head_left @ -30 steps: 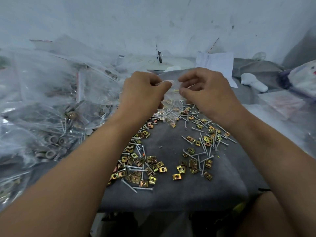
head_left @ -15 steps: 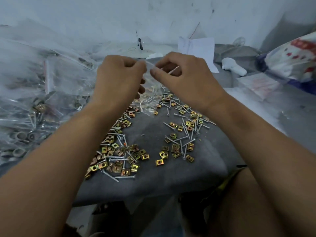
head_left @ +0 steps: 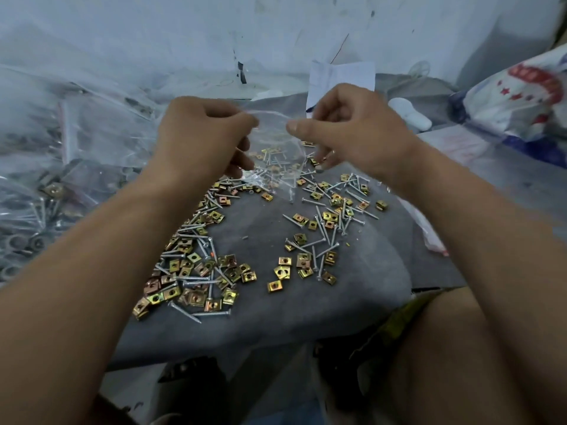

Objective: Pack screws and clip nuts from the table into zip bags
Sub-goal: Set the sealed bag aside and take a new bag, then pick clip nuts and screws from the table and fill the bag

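Zip bag (head_left: 273, 130) is pinched at its mouth by left hand (head_left: 199, 133) and right hand (head_left: 352, 130); each grip should pull the lips evenly apart.

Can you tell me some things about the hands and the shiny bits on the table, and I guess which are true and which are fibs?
1. Both hands pinch the top of a clear zip bag. True.
2. The left hand holds a hammer. False: it grips the bag's edge.
3. Gold clip nuts and silver screws lie loose on the grey cloth. True.
4. The loose pieces are stacked in one neat tower. False: they are scattered in two flat patches.
5. The right hand rests flat on the table. False: it is raised, pinching the bag.
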The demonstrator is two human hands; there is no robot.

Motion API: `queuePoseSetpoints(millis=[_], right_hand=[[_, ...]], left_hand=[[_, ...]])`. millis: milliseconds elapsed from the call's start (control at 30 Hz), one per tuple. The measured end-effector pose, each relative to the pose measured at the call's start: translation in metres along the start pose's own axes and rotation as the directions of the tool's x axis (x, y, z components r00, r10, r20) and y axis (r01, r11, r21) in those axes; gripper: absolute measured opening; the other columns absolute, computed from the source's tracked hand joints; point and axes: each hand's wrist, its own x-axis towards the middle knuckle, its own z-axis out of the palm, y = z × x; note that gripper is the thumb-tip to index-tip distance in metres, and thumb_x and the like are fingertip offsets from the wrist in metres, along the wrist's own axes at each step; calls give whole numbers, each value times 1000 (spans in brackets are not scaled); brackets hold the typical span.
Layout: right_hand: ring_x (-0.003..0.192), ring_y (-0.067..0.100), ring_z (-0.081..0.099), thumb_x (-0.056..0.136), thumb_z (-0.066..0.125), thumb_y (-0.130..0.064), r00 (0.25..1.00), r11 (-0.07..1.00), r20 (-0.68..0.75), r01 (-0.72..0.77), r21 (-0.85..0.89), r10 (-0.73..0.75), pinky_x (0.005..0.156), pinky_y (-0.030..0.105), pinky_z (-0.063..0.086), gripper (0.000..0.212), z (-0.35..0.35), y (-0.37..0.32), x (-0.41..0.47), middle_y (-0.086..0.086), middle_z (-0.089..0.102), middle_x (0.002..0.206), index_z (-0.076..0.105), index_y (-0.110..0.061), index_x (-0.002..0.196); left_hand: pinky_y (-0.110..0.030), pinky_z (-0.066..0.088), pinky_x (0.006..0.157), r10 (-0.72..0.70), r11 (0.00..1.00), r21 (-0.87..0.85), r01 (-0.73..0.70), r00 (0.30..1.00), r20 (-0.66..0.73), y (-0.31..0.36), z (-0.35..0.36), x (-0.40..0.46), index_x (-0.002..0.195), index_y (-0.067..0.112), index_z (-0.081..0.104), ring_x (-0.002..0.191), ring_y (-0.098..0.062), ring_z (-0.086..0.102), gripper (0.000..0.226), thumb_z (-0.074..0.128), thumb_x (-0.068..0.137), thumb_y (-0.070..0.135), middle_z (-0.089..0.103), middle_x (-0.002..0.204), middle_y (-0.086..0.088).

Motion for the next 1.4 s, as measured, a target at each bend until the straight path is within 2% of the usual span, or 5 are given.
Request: queuePoseSetpoints(millis=[100,267,400,733,1400], right_hand=[[67,15,69,75,88,-46,953,957,304,95,-274,-7,69,45,61,33,-27,15,-8,-1,72,77,70,-22,90],[86,13,65,84,83,-10,802,851,591,250,-461,84,83,43,56,37,-22,31,-23,-6,68,93,77,-40,104],[90,7,58,79,88,-19,774,797,626,322,-512,90,84,38,52,46,-19,35,-22,-10,56,99,74,-49,110],[93,8,54,76,88,-42,806,670,586,391,-631,80,88,36,49,43,-13,36,-19,-15,52,101,72,-45,115],[91,2,61,75,90,-39,824,779,561,306,-547,71,88,35,53,32,-9,46,-10,-17,63,97,77,-39,105]], left_hand=[[-29,50,48,-80,990,-118,72,995,-63,-7,-7,5,92,9,81,55,-21,66,12,73,93,17,68,66,-1],[-27,44,50,-90,936,-351,-4,964,-250,-1,-15,18,85,19,85,56,-22,63,13,73,90,22,65,66,-1],[-27,49,46,-1,1000,13,3,990,-144,-10,-17,13,82,20,83,48,-18,62,14,73,92,22,70,61,-4],[-25,51,44,-16,986,161,34,994,-112,-22,-13,15,84,18,82,48,-14,65,15,71,94,21,72,62,-2],[-28,52,47,-22,976,215,41,996,-90,-15,-7,13,87,17,82,51,-14,67,16,70,97,21,73,67,-3]])
